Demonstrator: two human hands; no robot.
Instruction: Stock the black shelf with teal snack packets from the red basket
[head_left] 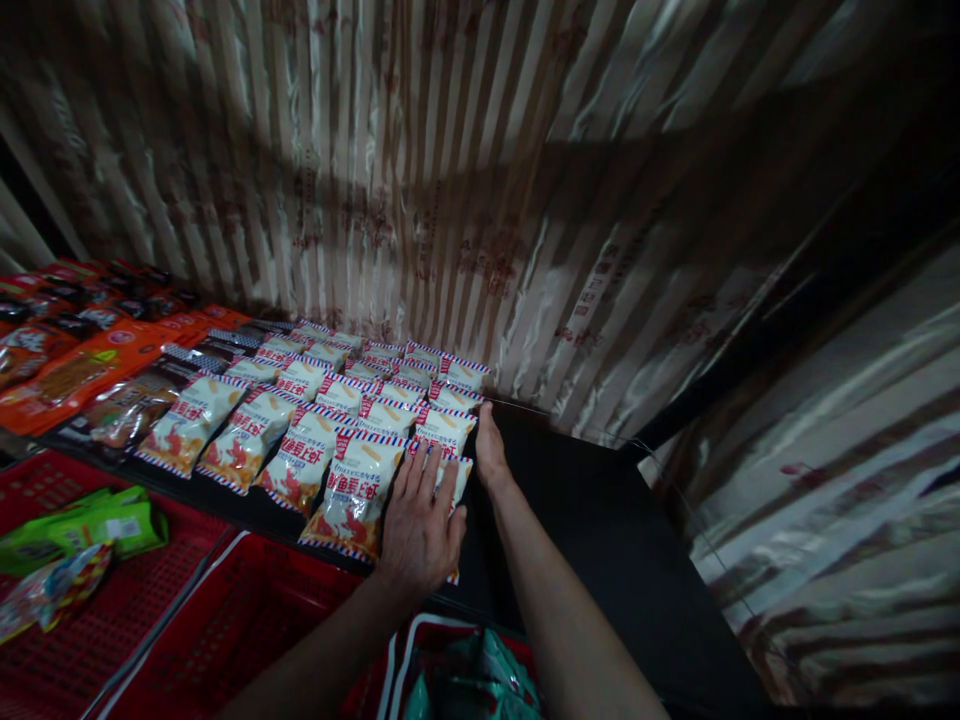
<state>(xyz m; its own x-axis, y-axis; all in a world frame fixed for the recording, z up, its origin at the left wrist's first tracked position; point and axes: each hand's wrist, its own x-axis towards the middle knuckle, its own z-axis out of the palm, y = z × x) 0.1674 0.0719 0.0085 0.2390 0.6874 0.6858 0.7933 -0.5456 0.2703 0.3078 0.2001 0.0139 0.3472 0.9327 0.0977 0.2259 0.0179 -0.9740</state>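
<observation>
Rows of white snack bags [298, 450] with red lettering and striped edges cover the middle of a black shelf [592, 540]. My left hand [422, 525] lies flat, fingers stretched, on the front bag at the right end of the rows, hiding most of it. Just behind it, my right hand [491, 447] is held on edge against the right side of the bags, its fingers straight and partly hidden. Neither hand grips a bag.
Brown snack bags [139, 400] and orange bags [82, 375] lie farther left. Below the shelf's front edge are red baskets [262, 600], one with green packets [90, 530], another with teal packets [487, 680]. A striped curtain [420, 180] hangs behind; a dark post [720, 370] rises at right.
</observation>
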